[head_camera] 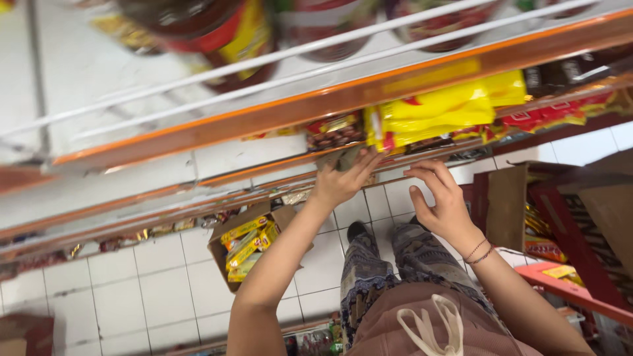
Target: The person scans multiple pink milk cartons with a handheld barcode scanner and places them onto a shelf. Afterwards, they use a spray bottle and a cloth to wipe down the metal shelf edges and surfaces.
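Observation:
My left hand (343,179) reaches up to a shelf and grips a small pack (345,157) at the shelf's edge, just below a red and brown snack pack (335,132). My right hand (440,198) hovers beside it with fingers curled and apart, holding nothing, under a big yellow bag (443,107) lying on the same shelf. A thread bracelet circles my right wrist.
An orange-edged shelf (297,105) with a white wire rail carries jars (217,33) above. An open cardboard box (245,244) of yellow packs sits on the white tiled floor. Red shelving and a cardboard box (560,217) stand at the right.

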